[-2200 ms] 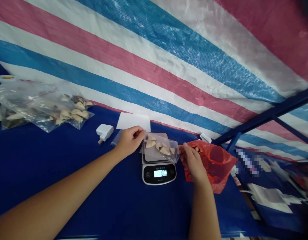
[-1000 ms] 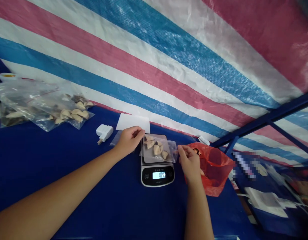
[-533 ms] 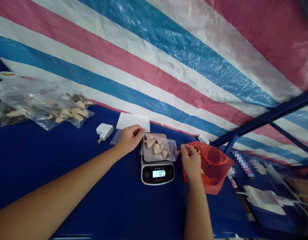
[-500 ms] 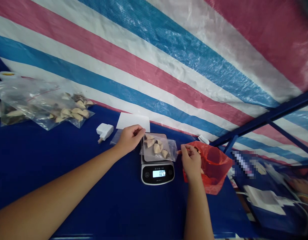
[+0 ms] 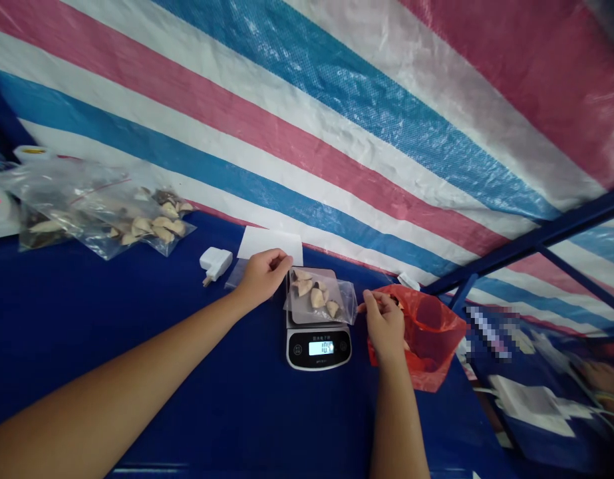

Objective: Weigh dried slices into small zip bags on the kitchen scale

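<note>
A small clear plastic bag [image 5: 345,299] with several pale, wedge-shaped dried slices [image 5: 317,297] lies across the plate of a digital kitchen scale [image 5: 319,347]. The lit display appears to read 10.4. At the plate's upper left corner is my left hand [image 5: 265,276], thumb and forefinger pressed together close to the bag's edge. Whether they pinch the plastic cannot be made out. My right hand [image 5: 385,326] hovers just off the bag's right end, fingers loosely bent and apart, with a small gap to the bag. Behind it stands an open red plastic bag [image 5: 434,339], its contents mostly hidden.
Larger clear bags of similar slices [image 5: 152,229] lie at the left. A white plug adapter [image 5: 215,264] and white paper [image 5: 271,243] are near the scale. Striped sheeting [image 5: 267,140] rises behind the blue table [image 5: 227,399]. Another person's hand [image 5: 603,376] is blurred at far right.
The view has shifted slightly, so everything sits a little further right. Both hands and the bag on the scale keep nearly the same places, and the reading looks unchanged.
</note>
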Available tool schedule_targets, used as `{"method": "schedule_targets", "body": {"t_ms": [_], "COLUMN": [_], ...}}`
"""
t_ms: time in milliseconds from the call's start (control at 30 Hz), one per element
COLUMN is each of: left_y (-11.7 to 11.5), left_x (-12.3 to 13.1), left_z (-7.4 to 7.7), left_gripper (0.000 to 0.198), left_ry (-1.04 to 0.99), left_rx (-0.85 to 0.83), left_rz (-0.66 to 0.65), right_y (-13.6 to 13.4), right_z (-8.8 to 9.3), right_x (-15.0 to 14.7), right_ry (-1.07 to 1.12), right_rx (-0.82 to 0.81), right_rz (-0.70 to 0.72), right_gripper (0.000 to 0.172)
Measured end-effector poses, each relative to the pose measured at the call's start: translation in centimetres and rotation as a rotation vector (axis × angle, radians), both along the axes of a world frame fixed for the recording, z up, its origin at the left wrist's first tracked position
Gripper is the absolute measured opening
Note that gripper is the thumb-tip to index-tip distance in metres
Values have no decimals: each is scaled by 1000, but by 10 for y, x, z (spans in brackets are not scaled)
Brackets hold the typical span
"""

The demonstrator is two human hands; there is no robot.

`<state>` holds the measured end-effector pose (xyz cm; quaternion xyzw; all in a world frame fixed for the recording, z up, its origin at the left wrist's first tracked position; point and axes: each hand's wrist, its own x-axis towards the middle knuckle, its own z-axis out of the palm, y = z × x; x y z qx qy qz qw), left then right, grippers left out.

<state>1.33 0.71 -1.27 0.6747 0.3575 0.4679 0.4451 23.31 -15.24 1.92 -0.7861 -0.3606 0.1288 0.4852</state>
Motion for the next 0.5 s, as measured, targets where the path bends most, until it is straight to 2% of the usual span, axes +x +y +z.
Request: {"method": "schedule_targets", "body": {"t_ms": [100, 200, 267, 367, 500], "left_y": [1, 3, 3, 3, -1], "left_x": [0, 1, 2, 4, 3], "left_z": [-1, -2, -2, -4, -5], "left_gripper": [31, 31, 31, 28, 28], "left_ry": [-9, -21, -29, -62, -78], "left_rx": [5, 9, 10, -2, -32], "left_rz": [2, 10, 23, 24, 19], "right_y": [2, 9, 17, 27, 36], "right_z": [-2, -5, 1, 34, 110], "right_x": [-4, -11, -17, -30, -58], "right_ry": [84, 155, 98, -154, -611], "right_rx": [-14, 80, 138, 115, 24], "right_rz": [28, 94, 179, 295, 429], "right_gripper": [51, 63, 65, 51, 38]}}
